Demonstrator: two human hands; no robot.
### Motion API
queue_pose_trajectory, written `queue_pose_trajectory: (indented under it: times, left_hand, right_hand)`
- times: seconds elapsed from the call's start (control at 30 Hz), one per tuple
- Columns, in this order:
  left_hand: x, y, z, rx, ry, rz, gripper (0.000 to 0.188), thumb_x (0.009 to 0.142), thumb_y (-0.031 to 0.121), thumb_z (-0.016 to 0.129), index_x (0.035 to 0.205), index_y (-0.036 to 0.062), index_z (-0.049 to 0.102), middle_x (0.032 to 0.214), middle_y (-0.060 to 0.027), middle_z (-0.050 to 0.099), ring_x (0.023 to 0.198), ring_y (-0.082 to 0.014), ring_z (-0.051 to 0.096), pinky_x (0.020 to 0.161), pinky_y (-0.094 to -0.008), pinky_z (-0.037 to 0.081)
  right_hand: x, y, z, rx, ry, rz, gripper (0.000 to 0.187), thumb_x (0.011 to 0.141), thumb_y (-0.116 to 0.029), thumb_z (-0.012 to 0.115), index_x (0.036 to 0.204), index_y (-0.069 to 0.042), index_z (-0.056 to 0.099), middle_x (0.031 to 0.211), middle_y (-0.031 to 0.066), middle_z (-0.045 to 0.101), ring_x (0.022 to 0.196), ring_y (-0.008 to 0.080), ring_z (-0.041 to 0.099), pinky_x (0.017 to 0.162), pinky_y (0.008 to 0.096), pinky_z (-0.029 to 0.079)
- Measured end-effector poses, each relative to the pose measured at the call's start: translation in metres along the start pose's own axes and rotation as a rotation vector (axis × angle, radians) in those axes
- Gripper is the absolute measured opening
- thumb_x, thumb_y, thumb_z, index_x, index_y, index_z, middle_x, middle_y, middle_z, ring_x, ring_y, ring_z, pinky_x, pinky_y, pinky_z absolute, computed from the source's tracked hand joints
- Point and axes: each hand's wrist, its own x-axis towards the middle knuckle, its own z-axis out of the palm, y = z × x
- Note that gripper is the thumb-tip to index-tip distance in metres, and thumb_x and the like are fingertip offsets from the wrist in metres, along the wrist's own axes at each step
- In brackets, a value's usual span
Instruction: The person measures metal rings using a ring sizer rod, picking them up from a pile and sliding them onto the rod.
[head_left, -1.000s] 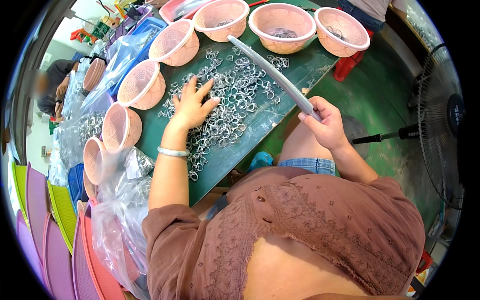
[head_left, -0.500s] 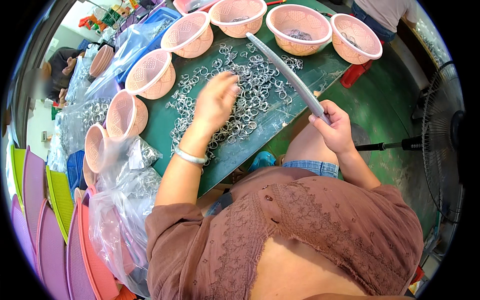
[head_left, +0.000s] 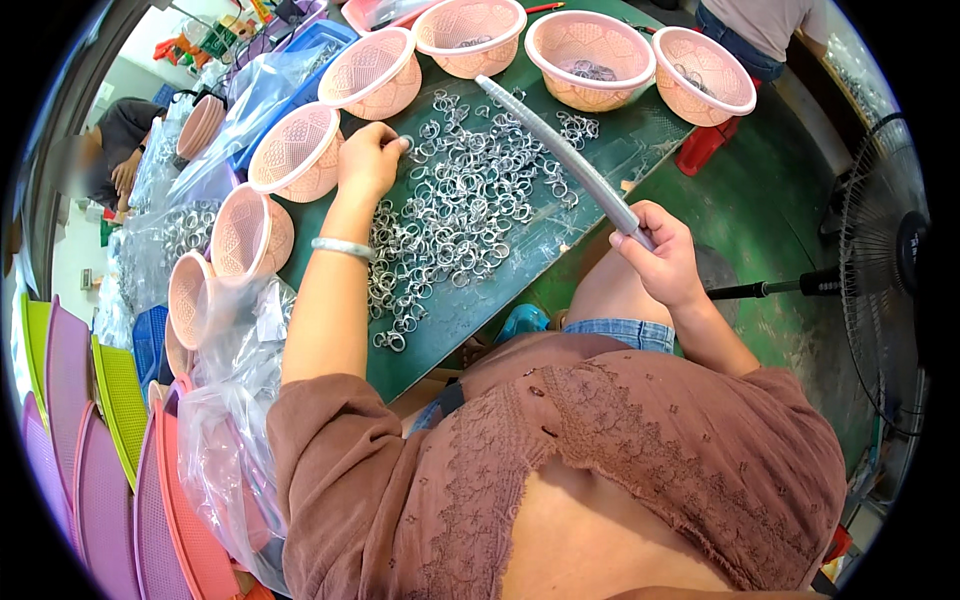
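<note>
A loose heap of silver-coloured metal rings [head_left: 465, 190] is spread over the green tabletop [head_left: 425, 360]. My right hand [head_left: 664, 255] is wrapped round the thick end of a grey, tapered ring mandrel [head_left: 565, 155]. The mandrel slants up and left over the rings, its narrow tip free, with no ring seen on it. At the heap's far left edge, close to a pink basket [head_left: 298, 155], my left hand [head_left: 368, 162] is closed in a pinch. A shiny ring shows at its fingertips, partly hidden. A pale bangle sits on my left wrist.
Pink baskets line the far and left table edges; the basket [head_left: 590, 65] at the back and the basket [head_left: 703, 80] at its right hold some rings. Clear plastic bags [head_left: 235, 400] and coloured baskets [head_left: 110, 500] crowd the left. A black fan [head_left: 890, 265] stands right. Other people are nearby.
My left hand has moved left and away from the heap's middle to its far left edge, near a basket. The mandrel and my right hand have shifted slightly left.
</note>
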Motion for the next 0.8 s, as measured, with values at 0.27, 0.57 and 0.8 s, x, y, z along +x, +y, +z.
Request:
queue_pose_trajectory:
  times: [0.27,0.57,0.8]
  left_hand:
    - [-0.056,0.034,-0.007,-1.442,-0.182,-0.097,0.006,0.088,0.005,0.055,0.093,0.0041,0.052,0.096,-0.0145,0.063,0.082,-0.0218,0.065,0.068,-0.0258,0.056]
    - [-0.078,0.057,-0.005,-1.464,0.031,0.082,0.013,0.082,-0.001,0.061,0.093,0.0012,0.053,0.105,-0.0144,0.060,0.094,-0.0212,0.060,0.081,-0.0293,0.051]
    - [-0.099,0.090,0.008,-1.526,-0.031,-0.025,0.053,0.081,-0.003,0.060,0.126,0.0071,0.033,0.101,-0.0147,0.059,0.096,-0.0250,0.060,0.081,-0.0321,0.052]
  right_hand:
    - [0.002,-0.016,0.013,-0.319,-0.107,-0.170,0.015,0.067,-0.003,0.066,0.071,-0.001,0.052,0.066,0.0106,0.049,0.055,0.0219,0.049,0.050,0.0315,0.038]
    - [-0.001,-0.025,0.016,-0.387,-0.094,-0.276,0.016,0.067,-0.001,0.066,0.071,-0.001,0.050,0.067,0.0106,0.049,0.057,0.0242,0.051,0.050,0.0319,0.039]
    - [-0.004,-0.029,0.022,-0.497,-0.036,-0.397,0.016,0.066,-0.001,0.065,0.073,-0.002,0.051,0.073,0.0103,0.050,0.060,0.0271,0.054,0.050,0.0342,0.042]
